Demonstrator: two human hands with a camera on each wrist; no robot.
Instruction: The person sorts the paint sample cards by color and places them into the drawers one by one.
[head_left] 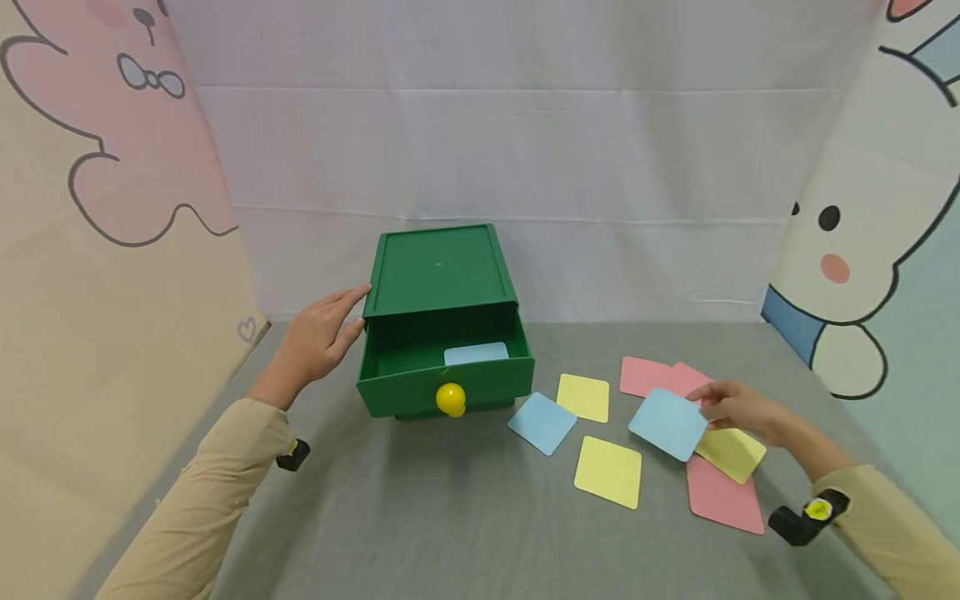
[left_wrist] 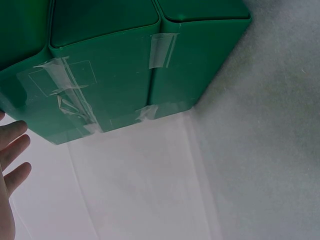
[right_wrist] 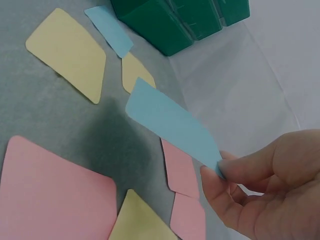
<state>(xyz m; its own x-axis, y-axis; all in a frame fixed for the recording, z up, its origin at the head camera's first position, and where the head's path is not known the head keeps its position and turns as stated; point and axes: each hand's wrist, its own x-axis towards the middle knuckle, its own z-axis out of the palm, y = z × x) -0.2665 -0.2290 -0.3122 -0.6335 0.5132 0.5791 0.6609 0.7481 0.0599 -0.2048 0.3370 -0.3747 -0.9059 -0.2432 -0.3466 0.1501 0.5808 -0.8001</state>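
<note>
Right of the box, the right hand pinches a blue card by its edge, probably leaving its face free; left of the box, the left hand, fingers extended, seemingly steadies it.

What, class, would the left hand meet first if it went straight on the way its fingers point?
The left hand would most likely meet the green, boxy, plastic-looking drawer unit, on its left side in the head view. The fingertips look very close to it, perhaps touching; depth is unclear.
</note>
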